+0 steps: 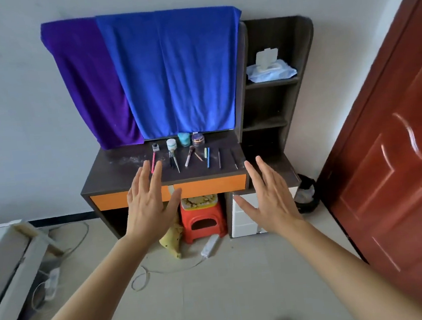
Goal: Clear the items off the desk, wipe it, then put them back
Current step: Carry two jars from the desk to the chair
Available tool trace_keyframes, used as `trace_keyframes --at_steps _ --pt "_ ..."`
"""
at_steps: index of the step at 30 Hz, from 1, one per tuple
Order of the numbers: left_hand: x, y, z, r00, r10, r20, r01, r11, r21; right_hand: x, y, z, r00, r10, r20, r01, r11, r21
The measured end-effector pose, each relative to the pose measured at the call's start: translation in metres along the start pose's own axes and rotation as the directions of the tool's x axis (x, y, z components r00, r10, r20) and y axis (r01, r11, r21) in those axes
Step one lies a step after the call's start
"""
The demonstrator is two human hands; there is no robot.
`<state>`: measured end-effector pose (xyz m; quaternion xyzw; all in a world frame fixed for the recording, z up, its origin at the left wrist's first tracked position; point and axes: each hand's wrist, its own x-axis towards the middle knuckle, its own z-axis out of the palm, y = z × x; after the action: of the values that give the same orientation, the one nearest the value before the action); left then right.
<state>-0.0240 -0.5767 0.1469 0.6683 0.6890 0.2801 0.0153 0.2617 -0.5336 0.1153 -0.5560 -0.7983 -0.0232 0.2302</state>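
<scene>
Holding out the left grip and the right grip in the air toward the bench, both spread flat with fingers straight and apart, pinching nothing and touching nothing. Standing, by the look of it, back from the front edge, so judging the clearing as not yet begun. Facing the items across the middle of the bench: a small dark bottle, a white jar, a teal jar and a brown jar lining the back edge under the hanging blue towel; nearer the front edge, a pink pen, some thin brushes, a makeup brush, a blue pen and two dark sticks toward the right end. Noting each pen and brush lying with its long axis running roughly back to front. Seeing the left grip's fingertips flanking the pink pen's near end in the picture, though probably short of it. Reckoning the left grip nearer to that pen and the bottle, the right grip nearer to the dark sticks. Likely needing a forward reach, then a pinch across each slim shaft from above. Spotting pale dust streaking the bench's left part, and a pack of wipes sitting on the upper shelf beyond the right end.
</scene>
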Motion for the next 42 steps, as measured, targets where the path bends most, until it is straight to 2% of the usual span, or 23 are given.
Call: trace_keyframes --at_steps 4,8,10,13,20,30,34,42 --pt "0.069 -0.015 0.047 1.0 -0.009 0.026 0.009 1.0 0.018 0.075 0.029 0.049 1.0 0.004 0.024 -0.006 0.998 0.062" --pt "0.144 -0.025 0.086 0.99 -0.11 0.085 0.108 0.994 0.031 0.16 0.055 0.091 0.995 0.037 0.093 -0.048 0.992 0.114" --pt "0.177 -0.032 0.098 0.985 -0.135 0.104 0.132 0.991 0.032 0.2 0.061 0.107 0.992 0.003 0.128 -0.018 0.993 0.12" --pt "0.225 -0.049 0.114 0.978 -0.164 0.125 0.158 0.986 0.059 0.262 0.066 0.132 0.986 -0.024 0.167 0.003 0.992 0.123" --pt "0.3 -0.116 0.156 0.955 -0.214 0.204 0.211 0.977 0.036 0.356 0.056 0.206 0.955 -0.004 0.298 -0.047 0.985 0.165" --pt "0.419 -0.219 0.236 0.907 -0.142 0.396 0.196 0.976 -0.099 0.446 0.044 0.317 0.869 0.27 0.415 -0.334 0.938 0.09" --pt "0.451 -0.244 0.276 0.877 -0.237 0.419 0.315 0.941 -0.127 0.469 0.048 0.363 0.828 0.358 0.431 -0.451 0.883 0.132" --pt "0.464 -0.268 0.371 0.831 -0.353 0.429 0.429 0.898 -0.093 0.487 0.082 0.451 0.798 0.412 0.441 -0.514 0.846 0.139"
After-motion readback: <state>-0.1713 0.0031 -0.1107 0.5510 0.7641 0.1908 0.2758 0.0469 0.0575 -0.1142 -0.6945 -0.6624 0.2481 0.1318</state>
